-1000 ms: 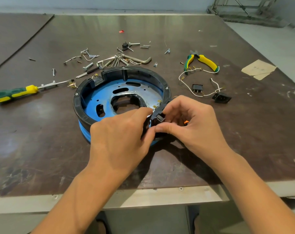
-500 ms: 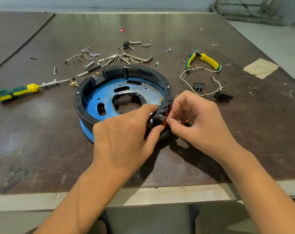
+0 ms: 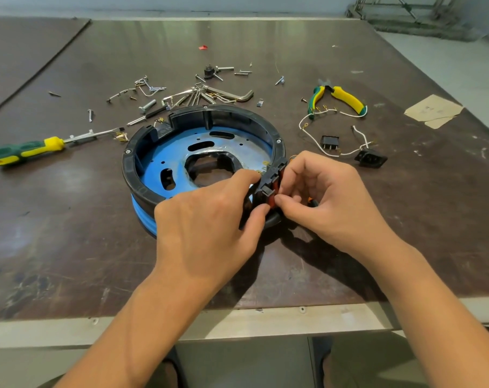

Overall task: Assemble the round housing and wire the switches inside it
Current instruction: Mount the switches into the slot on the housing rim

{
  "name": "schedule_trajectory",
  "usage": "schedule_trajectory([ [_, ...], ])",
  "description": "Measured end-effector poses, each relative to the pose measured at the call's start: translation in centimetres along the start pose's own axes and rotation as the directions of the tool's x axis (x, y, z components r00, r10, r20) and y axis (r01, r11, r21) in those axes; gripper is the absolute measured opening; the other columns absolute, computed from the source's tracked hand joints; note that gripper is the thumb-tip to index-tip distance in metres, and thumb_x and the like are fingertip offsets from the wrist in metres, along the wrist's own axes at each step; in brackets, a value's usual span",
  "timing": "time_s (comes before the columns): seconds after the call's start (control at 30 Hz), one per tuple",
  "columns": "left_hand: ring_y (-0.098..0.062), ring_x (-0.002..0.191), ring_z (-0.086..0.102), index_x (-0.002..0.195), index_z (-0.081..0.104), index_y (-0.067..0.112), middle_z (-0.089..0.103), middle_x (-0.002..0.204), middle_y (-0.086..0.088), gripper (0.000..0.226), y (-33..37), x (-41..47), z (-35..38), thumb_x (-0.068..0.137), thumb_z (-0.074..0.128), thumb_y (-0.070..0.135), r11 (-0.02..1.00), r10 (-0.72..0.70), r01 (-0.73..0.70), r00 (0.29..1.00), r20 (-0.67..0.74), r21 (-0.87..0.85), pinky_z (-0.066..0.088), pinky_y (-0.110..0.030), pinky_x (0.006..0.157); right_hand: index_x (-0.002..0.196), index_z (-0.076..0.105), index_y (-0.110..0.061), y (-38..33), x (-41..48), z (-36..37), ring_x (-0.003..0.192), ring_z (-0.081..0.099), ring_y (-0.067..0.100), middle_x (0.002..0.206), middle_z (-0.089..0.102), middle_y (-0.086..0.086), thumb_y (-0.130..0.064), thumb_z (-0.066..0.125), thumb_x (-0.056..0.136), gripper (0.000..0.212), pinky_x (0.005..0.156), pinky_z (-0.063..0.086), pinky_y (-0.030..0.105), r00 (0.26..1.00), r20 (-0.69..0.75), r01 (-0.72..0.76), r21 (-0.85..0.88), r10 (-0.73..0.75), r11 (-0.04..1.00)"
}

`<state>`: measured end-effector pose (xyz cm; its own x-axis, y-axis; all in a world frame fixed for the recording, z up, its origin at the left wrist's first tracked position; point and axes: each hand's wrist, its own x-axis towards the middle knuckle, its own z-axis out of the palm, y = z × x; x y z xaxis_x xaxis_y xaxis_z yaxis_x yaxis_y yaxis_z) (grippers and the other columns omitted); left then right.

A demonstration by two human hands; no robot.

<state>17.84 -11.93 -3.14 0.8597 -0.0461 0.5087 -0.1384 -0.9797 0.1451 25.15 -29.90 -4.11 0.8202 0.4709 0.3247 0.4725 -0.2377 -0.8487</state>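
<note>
While the round housing (image 3: 130, 175) sits mid-table toward the near edge, the left hand (image 3: 207, 219) pinches its right rim, and the right hand (image 3: 330, 197) pinches a red switch (image 3: 275, 187) against it. Seating looks in hand; next it likely needs square, firm pressing, then the black switch (image 3: 330, 142) nearer the right edge.

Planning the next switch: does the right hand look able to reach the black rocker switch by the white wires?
Probably yes. The black rocker switch lies uncovered on the table just beyond the right hand, white wires beside it. The hand must first release the red switch it pinches.
</note>
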Motion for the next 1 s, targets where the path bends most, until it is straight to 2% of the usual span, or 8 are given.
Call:
schedule_trajectory([
  [0.17,-0.018,0.052,0.061,0.110,0.067,0.030,0.065,0.064,0.008,0.030,0.0,0.1,0.2,0.085,0.067,0.047,1.000,-0.012,0.012,1.000,-0.017,0.014,0.028,-0.020,0.045,0.082,0.062,-0.011,0.0,0.0,0.6,0.061,0.058,0.024,0.074,0.065,0.006,-0.003,0.078,0.081,0.018,0.057,0.050,0.035,0.998,-0.065,-0.005,-0.009,0.005,1.000],
  [0.3,-0.018,0.052,0.061,0.111,0.065,0.031,0.065,0.065,0.008,0.029,-0.1,0.1,0.4,0.087,0.064,0.046,1.000,-0.001,0.001,1.000,-0.027,0.007,0.033,-0.021,0.044,0.080,0.062,-0.013,0.1,0.1,0.8,0.058,0.053,0.011,0.070,0.063,0.001,-0.006,0.078,0.082,0.018,0.057,0.045,0.023,0.997,-0.071,-0.017,-0.029,0.015,0.999],
  [0.57,-0.019,0.051,0.060,0.113,0.063,0.030,0.064,0.064,0.008,0.031,-0.1,0.1,0.3,0.087,0.065,0.047,1.000,0.011,-0.011,1.000,-0.006,0.006,0.041,-0.026,0.042,0.085,0.063,-0.010,-0.2,0.3,0.2,0.068,0.064,0.028,0.078,0.067,0.007,-0.006,0.075,0.085,0.012,0.061,0.055,0.038,0.998,-0.046,-0.036,0.029,0.037,0.999],
  [0.63,-0.019,0.049,0.057,0.114,0.062,0.030,0.061,0.061,0.009,0.032,-0.3,0.1,0.3,0.087,0.065,0.046,1.000,0.010,-0.010,1.000,0.002,0.001,0.041,-0.027,0.041,0.088,0.063,-0.011,-0.1,0.3,0.1,0.071,0.066,0.023,0.080,0.067,0.004,-0.006,0.071,0.087,0.009,0.064,0.057,0.040,0.994,-0.100,-0.033,0.004,0.033,0.999],
  [0.73,-0.016,0.044,0.051,0.122,0.057,0.029,0.060,0.060,0.009,0.038,-0.4,0.2,0.1,0.087,0.063,0.044,1.000,0.011,-0.011,1.000,0.029,0.006,0.040,-0.026,0.039,0.098,0.065,-0.017,1.1,0.8,-1.0,0.088,0.063,0.013,0.097,0.066,-0.005,-0.005,0.064,0.087,0.017,0.079,0.051,0.029,0.950,-0.313,-0.085,-0.285,-0.008,0.955],
  [0.83,-0.013,0.044,0.048,0.128,0.052,0.029,0.059,0.061,0.010,0.044,-0.6,0.2,-0.1,0.086,0.060,0.041,1.000,0.023,-0.023,0.998,0.050,0.001,0.038,-0.026,0.037,0.129,0.058,-0.010,3.3,1.5,-3.7,0.132,0.046,0.023,0.137,0.058,0.007,-0.002,0.058,0.089,0.041,0.108,0.028,0.017,0.936,-0.346,-0.256,-0.527,0.071,0.810],
  [0.9,-0.013,0.044,0.047,0.127,0.052,0.028,0.057,0.060,0.010,0.044,-0.7,0.2,-0.1,0.086,0.060,0.039,0.999,0.041,-0.041,0.997,0.059,-0.006,0.037,-0.026,0.036,0.146,0.044,-0.009,4.5,2.0,-5.0,0.152,0.020,0.027,0.159,0.036,0.010,-0.004,0.055,0.092,0.055,0.121,0.016,0.034,0.933,-0.274,-0.354,-0.596,0.232,0.721],
  [1.0,-0.013,0.043,0.047,0.127,0.052,0.026,0.056,0.060,0.010,0.043,-0.8,0.2,-0.3,0.086,0.061,0.038,0.998,0.057,-0.055,0.996,0.073,-0.019,0.037,-0.026,0.035,0.154,0.030,-0.009,5.9,2.7,-5.3,0.154,0.002,0.034,0.166,0.018,0.010,-0.009,0.047,0.096,0.060,0.122,0.006,0.052,0.943,-0.152,-0.304,-0.754,0.294,0.583],
])
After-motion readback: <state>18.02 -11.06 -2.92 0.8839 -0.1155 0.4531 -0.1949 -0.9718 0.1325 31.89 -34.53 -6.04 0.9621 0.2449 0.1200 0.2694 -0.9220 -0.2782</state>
